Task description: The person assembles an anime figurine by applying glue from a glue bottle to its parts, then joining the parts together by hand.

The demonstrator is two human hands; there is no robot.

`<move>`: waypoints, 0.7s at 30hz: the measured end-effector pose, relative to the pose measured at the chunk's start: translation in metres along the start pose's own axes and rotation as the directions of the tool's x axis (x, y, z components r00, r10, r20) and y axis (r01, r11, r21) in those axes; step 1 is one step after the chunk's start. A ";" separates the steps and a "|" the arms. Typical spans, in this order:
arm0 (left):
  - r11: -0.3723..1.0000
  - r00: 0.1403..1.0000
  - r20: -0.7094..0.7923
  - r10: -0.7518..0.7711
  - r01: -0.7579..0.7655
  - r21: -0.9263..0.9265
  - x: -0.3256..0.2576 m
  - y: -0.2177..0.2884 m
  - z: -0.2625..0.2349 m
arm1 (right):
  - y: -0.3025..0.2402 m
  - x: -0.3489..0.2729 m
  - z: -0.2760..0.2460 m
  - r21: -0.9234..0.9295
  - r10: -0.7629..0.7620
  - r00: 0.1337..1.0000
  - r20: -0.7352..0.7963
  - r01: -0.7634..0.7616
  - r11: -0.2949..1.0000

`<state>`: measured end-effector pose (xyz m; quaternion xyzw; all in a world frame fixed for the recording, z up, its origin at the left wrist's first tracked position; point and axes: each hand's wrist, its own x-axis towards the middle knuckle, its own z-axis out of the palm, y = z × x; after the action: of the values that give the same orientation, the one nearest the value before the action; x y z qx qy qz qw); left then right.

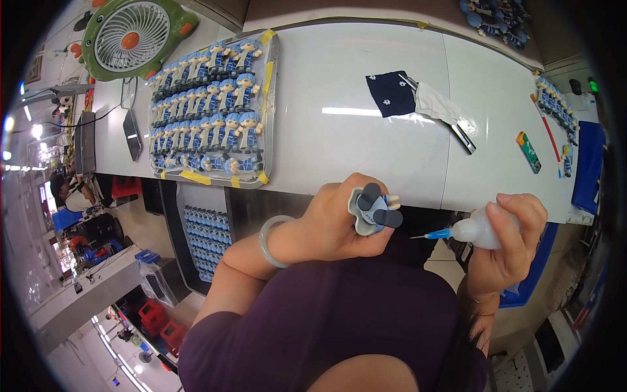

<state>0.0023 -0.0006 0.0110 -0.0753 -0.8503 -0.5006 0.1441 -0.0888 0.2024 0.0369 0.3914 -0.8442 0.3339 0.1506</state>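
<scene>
My left hand (333, 219) grips a small figurine (369, 221) over the table's near edge. The figurine is tilted with its dark grey soles and pale blue-white skirt hem turned up, while most of its body is hidden in my fingers. In my right hand (513, 248) is a white squeeze bottle (469, 230) with a blue-hubbed needle tip. The needle points left toward the figurine but stays apart from it. Beyond my hands, a tray (275, 85) edged with yellow tape bears rows of blue-haired figurines (202, 95).
On the white table (339, 72) lie a navy cloth (390, 95), a white cloth (433, 103) around a metal tool (462, 139), a green lighter (529, 153) and a phone (132, 136). A green fan (130, 40) stands far left. Below left, another tray (179, 228) holds figurines.
</scene>
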 end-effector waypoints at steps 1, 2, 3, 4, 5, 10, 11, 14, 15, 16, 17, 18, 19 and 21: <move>1.000 1.000 -0.001 0.000 0.000 0.002 -0.001 -0.001 0.000 | 0.001 -0.001 0.002 0.092 0.055 0.998 -0.044 -0.051 0.994; 0.998 1.000 -0.012 -0.007 0.006 -0.059 -0.002 -0.002 0.002 | 0.001 -0.002 0.003 0.093 0.054 0.998 -0.044 -0.050 0.994; 0.993 1.000 -0.023 -0.014 0.011 -0.119 -0.002 -0.003 0.002 | 0.001 -0.002 0.004 0.100 0.043 0.999 -0.025 -0.040 0.994; 0.993 1.000 -0.022 -0.014 0.011 -0.119 -0.003 -0.003 0.002 | 0.000 -0.003 0.004 0.107 0.032 0.999 -0.005 -0.032 0.994; 0.992 1.000 -0.007 -0.019 0.018 -0.122 -0.004 -0.003 0.002 | 0.000 -0.003 0.004 0.107 0.033 0.999 -0.005 -0.032 0.994; 0.991 0.998 0.057 0.009 -0.001 -0.133 -0.006 -0.006 0.001 | -0.002 -0.003 0.006 0.117 0.015 1.000 0.017 -0.017 0.993; 0.985 0.998 0.066 0.000 0.012 -0.172 -0.007 -0.006 0.001 | -0.001 -0.003 0.007 0.119 0.014 1.000 0.017 -0.015 0.993; 0.970 0.995 0.097 -0.017 0.040 -0.240 -0.009 -0.011 0.000 | 0.004 -0.006 0.010 0.172 0.044 0.999 -0.008 -0.042 0.984; 0.961 0.992 0.120 -0.026 0.057 -0.269 -0.010 -0.012 -0.001 | 0.006 -0.006 0.011 0.211 0.057 0.998 0.000 -0.055 0.976; 0.962 0.993 0.119 -0.026 0.057 -0.267 -0.011 -0.012 -0.001 | 0.008 -0.008 0.012 0.252 0.069 0.998 0.008 -0.068 0.965; 0.938 0.987 0.141 -0.074 0.117 -0.327 -0.012 -0.012 -0.001 | 0.009 -0.009 0.014 0.253 0.068 0.998 0.007 -0.067 0.965; 0.907 0.979 0.166 -0.119 0.176 -0.383 -0.012 -0.012 -0.001 | 0.011 -0.010 0.015 0.288 0.105 0.994 0.018 -0.106 0.952; 0.908 0.979 0.165 -0.119 0.174 -0.382 -0.012 -0.012 -0.001 | 0.012 -0.011 0.016 0.321 0.141 0.990 0.031 -0.143 0.936; 0.785 0.983 0.175 -0.060 0.155 -0.599 -0.009 -0.015 0.001 | 0.015 -0.011 0.017 0.359 0.155 0.987 0.031 -0.156 0.920</move>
<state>0.0069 -0.0072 -0.0045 -0.1058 -0.6543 -0.7485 0.0206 -0.0932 0.2042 0.0123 0.3447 -0.7971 0.4935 0.0483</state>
